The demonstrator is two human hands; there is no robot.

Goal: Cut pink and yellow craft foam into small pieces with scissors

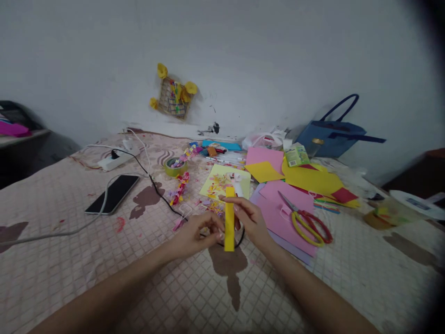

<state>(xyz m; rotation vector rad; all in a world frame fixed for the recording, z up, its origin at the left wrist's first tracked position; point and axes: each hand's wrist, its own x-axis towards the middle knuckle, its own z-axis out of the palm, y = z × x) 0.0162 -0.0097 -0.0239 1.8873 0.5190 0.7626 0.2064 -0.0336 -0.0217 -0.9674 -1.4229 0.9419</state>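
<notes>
A narrow yellow paper strip [229, 229] stands upright in front of me, raised off the table. My right hand [253, 222] is closed on it, the index finger stretched across the strip near its upper end. From the other side my left hand [201, 232] is closed with thumb and fingertips at the strip's left edge. Partly hidden behind the strip is a white glue gun [238, 184], on a pale yellow sheet [208, 183] scattered with small paper bits. Scissors [306, 222] with red and yellow handles lie on pink paper [278, 222] to the right.
A phone [113, 194] and a white power strip [116, 160] lie at left, with cables running across the cloth. A tape roll [175, 167] stands beyond my left hand. Yellow sheets [309, 180], a blue bag [330, 137] and a clear plastic tub [399, 213] are at right.
</notes>
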